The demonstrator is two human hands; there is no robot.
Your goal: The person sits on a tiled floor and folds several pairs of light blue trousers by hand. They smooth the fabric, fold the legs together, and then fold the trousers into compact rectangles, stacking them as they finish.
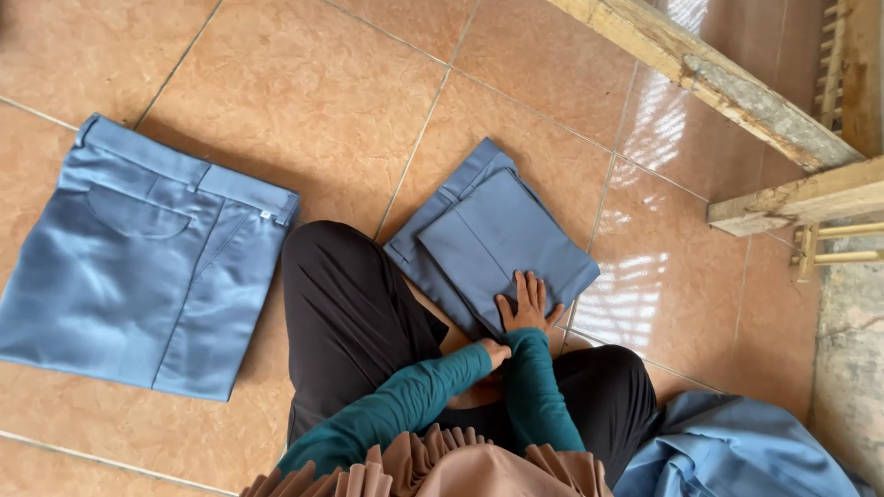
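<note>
While the right hand (pixel 528 308) presses flat on the folded blue trousers (pixel 493 241), the left hand (pixel 495 352), loosely curled, holds nothing; other trousers (pixel 138 258) lie half-folded.

On the tiled floor (pixel 304 101), the right hand (pixel 527 308) presses flat on folded blue trousers (pixel 493 235), the left hand (pixel 495 352) beside its wrist, another blue pair (pixel 138 262) lying well apart.

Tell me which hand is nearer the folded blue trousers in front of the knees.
Right. The right hand lies flat on the folded blue trousers, at their near edge. The left hand sits just short of them, by the right wrist.
</note>
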